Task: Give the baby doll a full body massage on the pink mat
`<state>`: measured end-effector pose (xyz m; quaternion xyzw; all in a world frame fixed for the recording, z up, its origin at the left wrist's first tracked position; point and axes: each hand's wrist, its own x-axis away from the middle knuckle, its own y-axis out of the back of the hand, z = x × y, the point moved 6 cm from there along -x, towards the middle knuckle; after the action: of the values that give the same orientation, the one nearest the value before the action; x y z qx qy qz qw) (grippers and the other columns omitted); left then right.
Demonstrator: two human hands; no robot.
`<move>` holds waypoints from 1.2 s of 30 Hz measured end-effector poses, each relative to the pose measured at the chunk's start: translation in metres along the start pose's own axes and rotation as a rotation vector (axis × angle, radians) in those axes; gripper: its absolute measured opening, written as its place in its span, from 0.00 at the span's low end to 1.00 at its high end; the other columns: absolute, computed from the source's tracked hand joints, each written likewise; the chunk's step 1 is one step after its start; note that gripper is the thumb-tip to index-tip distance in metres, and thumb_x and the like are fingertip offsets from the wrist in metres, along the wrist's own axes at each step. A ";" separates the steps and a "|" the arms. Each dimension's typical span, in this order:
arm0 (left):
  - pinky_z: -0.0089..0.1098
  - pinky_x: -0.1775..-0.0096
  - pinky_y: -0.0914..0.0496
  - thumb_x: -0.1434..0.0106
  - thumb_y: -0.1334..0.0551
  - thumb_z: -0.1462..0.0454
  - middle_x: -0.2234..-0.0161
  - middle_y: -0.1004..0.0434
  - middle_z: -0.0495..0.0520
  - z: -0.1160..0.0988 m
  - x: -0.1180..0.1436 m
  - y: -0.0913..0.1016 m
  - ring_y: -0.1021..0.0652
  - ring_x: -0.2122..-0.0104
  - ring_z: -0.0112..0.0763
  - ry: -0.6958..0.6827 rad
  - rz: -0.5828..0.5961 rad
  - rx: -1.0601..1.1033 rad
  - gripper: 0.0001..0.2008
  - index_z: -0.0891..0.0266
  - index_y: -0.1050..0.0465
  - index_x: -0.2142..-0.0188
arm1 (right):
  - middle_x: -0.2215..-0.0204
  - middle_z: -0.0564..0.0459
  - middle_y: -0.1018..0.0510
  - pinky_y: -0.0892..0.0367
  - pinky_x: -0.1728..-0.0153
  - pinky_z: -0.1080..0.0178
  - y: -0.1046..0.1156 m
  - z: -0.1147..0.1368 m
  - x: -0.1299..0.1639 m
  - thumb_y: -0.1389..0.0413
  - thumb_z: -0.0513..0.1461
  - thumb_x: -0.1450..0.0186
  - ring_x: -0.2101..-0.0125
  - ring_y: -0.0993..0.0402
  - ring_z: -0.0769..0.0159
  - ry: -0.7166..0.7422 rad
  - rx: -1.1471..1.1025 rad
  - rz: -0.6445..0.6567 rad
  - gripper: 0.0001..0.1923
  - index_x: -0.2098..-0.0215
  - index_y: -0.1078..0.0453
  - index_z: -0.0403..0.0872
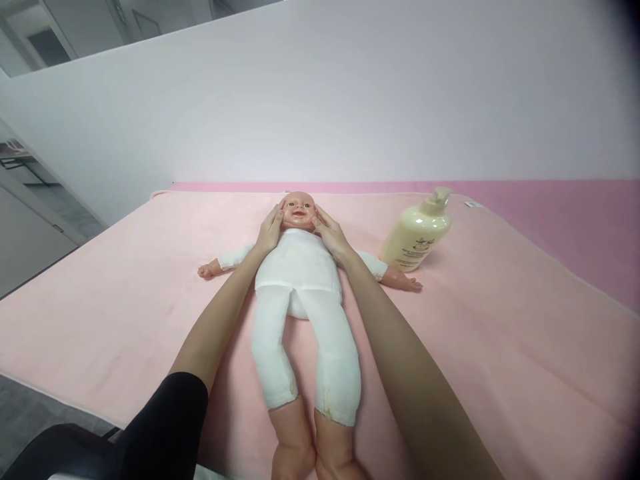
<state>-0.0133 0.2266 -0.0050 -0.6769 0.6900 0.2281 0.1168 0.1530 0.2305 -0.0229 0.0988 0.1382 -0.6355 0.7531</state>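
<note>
Lying face up in the middle of the pink blanket (150, 280): a baby doll (300, 280) in white clothes. Cupped against its head from both sides, flat and spread, gripping nothing else: left hand (271, 228) on the left cheek, right hand (330, 235) on the right cheek, thumbs near the face. Plenty of bare blanket to the left and near right; far edge just beyond the head. Standing just right of the doll's outstretched arm, close to the right hand: a cream pump bottle (419, 233). Long axis running near to far, head far, feet near, arms out sideways
</note>
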 end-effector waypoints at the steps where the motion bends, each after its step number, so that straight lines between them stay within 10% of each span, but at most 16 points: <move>1: 0.41 0.39 0.40 0.33 0.51 0.47 0.36 0.41 0.55 0.000 0.000 0.000 0.37 0.37 0.39 0.006 0.000 0.020 0.31 0.59 0.42 0.36 | 0.34 0.52 0.45 0.46 0.37 0.53 0.001 0.000 0.000 0.44 0.55 0.41 0.35 0.48 0.57 0.005 -0.002 -0.002 0.40 0.35 0.44 0.49; 13: 0.39 0.54 0.26 0.35 0.48 0.61 0.42 0.32 0.63 0.011 0.000 0.013 0.26 0.48 0.40 0.182 -0.133 0.001 0.20 0.65 0.33 0.46 | 0.47 0.43 0.27 0.38 0.42 0.51 0.013 0.003 -0.002 0.47 0.48 0.40 0.46 0.32 0.57 0.041 0.068 -0.211 0.23 0.51 0.29 0.45; 19: 0.36 0.60 0.24 0.41 0.47 0.67 0.45 0.30 0.61 0.020 -0.005 0.021 0.23 0.54 0.37 0.254 -0.202 -0.032 0.20 0.63 0.32 0.49 | 0.65 0.51 0.21 0.29 0.52 0.53 0.039 0.107 0.006 0.43 0.41 0.41 0.64 0.23 0.65 0.039 0.040 -0.099 0.09 0.63 0.28 0.45; 23: 0.36 0.58 0.25 0.43 0.47 0.69 0.48 0.27 0.60 0.019 -0.004 0.024 0.23 0.54 0.36 0.225 -0.249 -0.069 0.19 0.62 0.31 0.52 | 0.68 0.56 0.23 0.27 0.59 0.59 0.094 0.202 0.045 0.49 0.36 0.38 0.73 0.25 0.73 0.363 -0.230 -0.461 0.06 0.62 0.34 0.46; 28: 0.42 0.42 0.37 0.42 0.46 0.70 0.49 0.27 0.58 -0.048 0.005 0.028 0.30 0.45 0.39 -0.045 -0.431 -0.399 0.17 0.61 0.29 0.54 | 0.56 0.49 0.24 0.29 0.56 0.61 0.165 0.204 0.081 0.57 0.38 0.36 0.56 0.23 0.65 0.275 -0.050 -0.821 0.12 0.59 0.34 0.50; 32: 0.39 0.41 0.38 0.37 0.45 0.62 0.49 0.26 0.56 -0.122 0.015 -0.018 0.30 0.44 0.40 -0.202 -0.249 -0.343 0.15 0.60 0.29 0.53 | 0.55 0.45 0.24 0.28 0.56 0.58 0.193 0.176 0.077 0.56 0.41 0.35 0.55 0.24 0.62 0.205 -0.202 -0.897 0.12 0.63 0.32 0.46; 36: 0.43 0.44 0.35 0.35 0.47 0.50 0.53 0.22 0.59 -0.143 0.028 -0.110 0.26 0.47 0.45 0.013 0.284 0.030 0.21 0.62 0.26 0.54 | 0.65 0.48 0.23 0.28 0.57 0.56 0.184 0.168 0.059 0.55 0.46 0.35 0.61 0.23 0.64 0.253 -0.186 -0.853 0.17 0.71 0.32 0.46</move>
<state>0.1153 0.1362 0.0891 -0.5722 0.7829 0.2276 0.0890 0.3575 0.1526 0.1111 0.0420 0.3142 -0.8568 0.4067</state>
